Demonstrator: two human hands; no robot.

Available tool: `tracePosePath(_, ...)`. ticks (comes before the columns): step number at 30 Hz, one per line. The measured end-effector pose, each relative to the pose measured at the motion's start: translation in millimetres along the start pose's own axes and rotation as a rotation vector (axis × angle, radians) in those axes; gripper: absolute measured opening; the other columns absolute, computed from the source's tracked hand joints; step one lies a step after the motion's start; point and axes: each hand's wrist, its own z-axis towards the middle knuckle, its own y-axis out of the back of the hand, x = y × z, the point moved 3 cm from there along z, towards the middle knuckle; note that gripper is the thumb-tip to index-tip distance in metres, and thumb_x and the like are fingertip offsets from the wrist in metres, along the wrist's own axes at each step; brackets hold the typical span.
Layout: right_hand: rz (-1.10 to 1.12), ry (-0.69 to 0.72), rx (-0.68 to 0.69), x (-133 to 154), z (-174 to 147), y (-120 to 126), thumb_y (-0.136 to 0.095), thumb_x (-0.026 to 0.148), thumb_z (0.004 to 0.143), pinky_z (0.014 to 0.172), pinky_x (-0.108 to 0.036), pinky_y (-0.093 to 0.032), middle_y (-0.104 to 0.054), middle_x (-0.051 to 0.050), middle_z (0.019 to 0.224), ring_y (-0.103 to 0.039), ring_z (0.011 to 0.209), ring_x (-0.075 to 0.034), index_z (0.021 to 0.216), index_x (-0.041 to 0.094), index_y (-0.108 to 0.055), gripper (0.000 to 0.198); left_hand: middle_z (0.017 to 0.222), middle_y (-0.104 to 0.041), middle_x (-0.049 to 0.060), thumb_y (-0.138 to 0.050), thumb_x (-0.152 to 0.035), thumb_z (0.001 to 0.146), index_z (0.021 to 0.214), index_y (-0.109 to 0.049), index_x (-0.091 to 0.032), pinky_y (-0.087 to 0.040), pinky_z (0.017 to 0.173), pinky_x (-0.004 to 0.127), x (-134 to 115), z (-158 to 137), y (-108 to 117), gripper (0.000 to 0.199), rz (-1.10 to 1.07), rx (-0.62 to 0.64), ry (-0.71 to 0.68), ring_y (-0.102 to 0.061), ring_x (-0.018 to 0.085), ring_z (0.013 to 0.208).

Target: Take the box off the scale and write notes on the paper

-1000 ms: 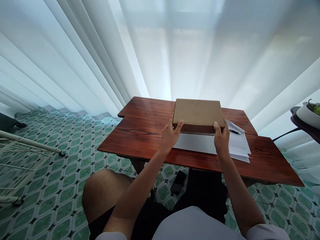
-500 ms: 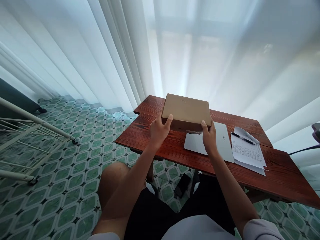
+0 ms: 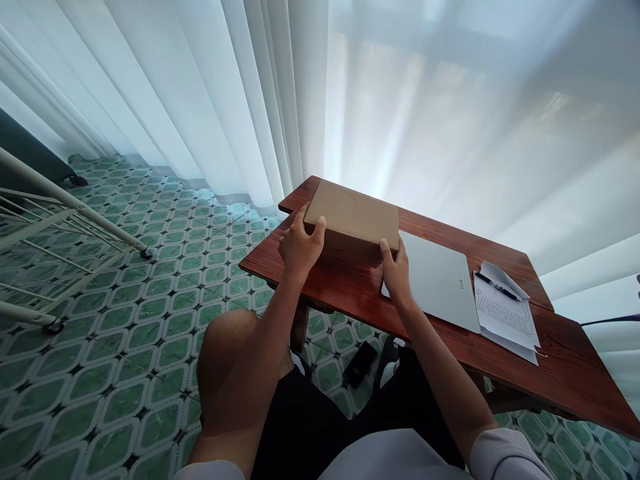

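Observation:
A closed brown cardboard box [image 3: 353,217] is gripped at its two near corners, over the left part of the reddish wooden table [image 3: 270,257]. My left hand [image 3: 303,243] wraps its left end, thumb on the top edge. At the right end, my right hand [image 3: 396,265] holds it the same way. Whether the box's underside touches the table I cannot tell. Just right of the box lies a closed silver laptop [image 3: 440,280], partly behind my right hand and forearm.
Written paper sheets [image 3: 505,317] lie right of the laptop with a black pen [image 3: 497,285] on top. On the tiled floor between my feet is a black phone [image 3: 360,365]. A white wire rack [image 3: 65,220] on casters stands at left. White curtains [image 3: 200,87] hang behind the table.
Both hands have carried the box left and lower, away from above the laptop, whose lid now shows more. The view has also turned slightly.

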Motion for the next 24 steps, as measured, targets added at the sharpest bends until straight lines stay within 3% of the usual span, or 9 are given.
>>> tracePosePath(5,-0.005,-0.025,0.000,-4,-5,-8,-0.051,0.061,0.091,0.114,-0.047,-0.038,-0.054,-0.012,0.143,-0.050,0.132,-0.027,0.147,0.021,-0.045,0.069,0.131,-0.063,0.010,-0.045,-0.061,0.090,0.140,-0.054,-0.028,-0.040,0.107,0.055,12,0,-2,0.060,0.038,0.006,0.042,-0.054,0.038,0.126)
tracePosePath(10,-0.014,-0.039,0.021,-8,-7,-8,-0.050,0.062,0.091,0.113,-0.046,-0.038,-0.055,-0.011,0.143,-0.050,0.132,-0.027,0.148,0.022,-0.044,0.070,0.134,-0.061,0.008,-0.045,-0.061,0.090,0.140,-0.054,-0.030,-0.045,0.103,0.051,20,0,-8,0.060,0.089,0.012,0.078,-0.056,0.036,0.122)
tracePosePath(24,-0.103,-0.056,0.036,-18,-7,-9,-0.049,0.065,0.090,0.111,-0.048,-0.040,-0.054,-0.012,0.144,-0.052,0.131,-0.029,0.147,0.021,-0.046,0.071,0.129,-0.064,0.009,-0.047,-0.058,0.088,0.138,-0.055,-0.028,-0.044,0.103,0.055,36,1,-21,0.059,0.059,0.016,0.114,-0.058,0.039,0.121)
